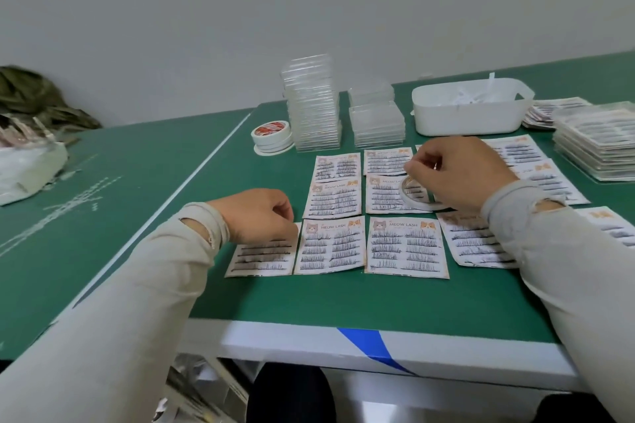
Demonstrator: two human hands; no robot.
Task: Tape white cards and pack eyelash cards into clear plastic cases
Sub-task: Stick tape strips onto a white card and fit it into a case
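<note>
The right hand hides most of the tape roll it hovers over, its fingers curled with thumb and forefinger pinched together, though whether tape sits between them is too small to tell; the left hand, fingers curled under, covers the top of the leftmost eyelash card, and I cannot tell whether it pinches it. The eyelash cards lie in rows on the green table, around that roll. Behind the roll stand stacks of clear cases, a second tape roll left of them, a white bin to their right, and filled cases cut off at the right edge.
</note>
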